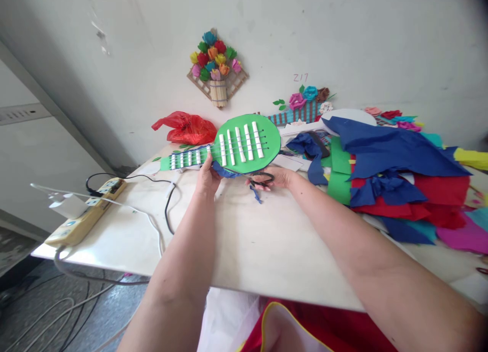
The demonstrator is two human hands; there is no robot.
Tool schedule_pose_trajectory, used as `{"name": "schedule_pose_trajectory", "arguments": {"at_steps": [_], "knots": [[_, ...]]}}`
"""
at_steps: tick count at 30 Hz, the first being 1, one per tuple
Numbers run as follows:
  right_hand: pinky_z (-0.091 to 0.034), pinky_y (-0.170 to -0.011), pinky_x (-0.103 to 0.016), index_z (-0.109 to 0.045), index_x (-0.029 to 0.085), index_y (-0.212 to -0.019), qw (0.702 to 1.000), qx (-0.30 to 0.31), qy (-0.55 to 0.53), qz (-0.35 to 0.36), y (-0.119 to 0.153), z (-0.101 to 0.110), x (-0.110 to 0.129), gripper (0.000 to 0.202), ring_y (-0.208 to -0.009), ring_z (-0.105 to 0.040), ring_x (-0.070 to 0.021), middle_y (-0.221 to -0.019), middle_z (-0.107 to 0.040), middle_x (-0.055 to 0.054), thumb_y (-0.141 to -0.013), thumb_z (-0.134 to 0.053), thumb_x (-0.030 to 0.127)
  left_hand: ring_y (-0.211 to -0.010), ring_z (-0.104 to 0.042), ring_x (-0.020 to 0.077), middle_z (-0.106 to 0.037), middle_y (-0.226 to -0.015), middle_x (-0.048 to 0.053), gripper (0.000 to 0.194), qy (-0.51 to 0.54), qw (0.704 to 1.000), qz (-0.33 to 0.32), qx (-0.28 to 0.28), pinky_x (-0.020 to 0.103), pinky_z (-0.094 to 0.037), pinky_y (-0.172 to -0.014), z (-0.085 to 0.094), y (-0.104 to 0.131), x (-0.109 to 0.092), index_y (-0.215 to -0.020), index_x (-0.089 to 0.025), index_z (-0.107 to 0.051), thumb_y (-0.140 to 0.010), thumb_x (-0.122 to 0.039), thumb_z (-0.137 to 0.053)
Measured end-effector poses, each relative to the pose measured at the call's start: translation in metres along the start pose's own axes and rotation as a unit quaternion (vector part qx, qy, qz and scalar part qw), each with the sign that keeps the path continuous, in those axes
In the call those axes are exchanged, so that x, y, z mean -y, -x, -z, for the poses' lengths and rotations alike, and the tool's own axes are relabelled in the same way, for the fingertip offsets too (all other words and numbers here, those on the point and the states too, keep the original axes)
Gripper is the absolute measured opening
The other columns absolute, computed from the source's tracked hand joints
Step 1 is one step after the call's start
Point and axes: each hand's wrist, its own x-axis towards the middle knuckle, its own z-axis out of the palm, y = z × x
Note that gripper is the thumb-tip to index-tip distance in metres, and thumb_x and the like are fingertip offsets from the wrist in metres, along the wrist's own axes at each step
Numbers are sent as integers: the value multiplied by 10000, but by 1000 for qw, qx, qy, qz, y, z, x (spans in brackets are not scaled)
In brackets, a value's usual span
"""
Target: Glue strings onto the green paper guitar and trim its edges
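Note:
A green paper instrument (pixel 268 138) with a round body, a narrow neck, white bars and thin strings is held above the table. My left hand (pixel 209 176) grips it where neck meets body, thumb on the front face. At the lower right edge of the body, my right hand (pixel 277 176) has its fingers in the black handles of scissors (pixel 263 179); the blades are hidden behind the body. Blue paper (pixel 225 172) shows under the body's lower edge. A small blue scrap (pixel 255 194) hangs or lies just below the scissors.
A yellow power strip (pixel 86 214) with a white charger and cables lies at the left. Behind the instrument is a red plastic bag (pixel 190 128). Crumpled blue, red and green paper (pixel 396 153) is heaped at the right. Paper flowers (pixel 215 57) hang on the wall.

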Motion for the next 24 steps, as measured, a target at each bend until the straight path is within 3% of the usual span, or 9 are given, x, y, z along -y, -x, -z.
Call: {"name": "schedule_pose_trajectory", "arguments": {"at_steps": [6, 15, 24], "knots": [[-221, -323, -174, -585, 58, -949, 999, -42, 31, -3, 1, -6, 4, 384, -376, -367, -34, -544, -526, 28, -746, -630, 380, -789, -673, 144, -708, -877, 19, 170, -15, 1000, -10, 15, 237, -549, -650, 3, -2, 0, -948, -202, -639, -842, -286, -537], [-196, -298, -160, -573, 65, -875, 998, -50, 28, -14, 0, -9, 8, 253, -338, -317, -22, -475, -497, 53, -742, -614, 276, -758, -670, 141, -708, -872, 16, 164, -7, 1000, -4, 11, 235, -549, -651, 1, 1, -1, -946, -206, -646, -831, -276, -554], [-211, -297, -164, -581, 65, -919, 998, -56, 19, -28, 0, -10, 7, 319, -338, -361, -28, -503, -520, 42, -745, -616, 330, -722, -672, 136, -705, -875, 21, 215, -8, 1000, -14, 14, 243, -552, -669, 2, -1, -1, -974, -189, -633, -803, -314, -596]]}}
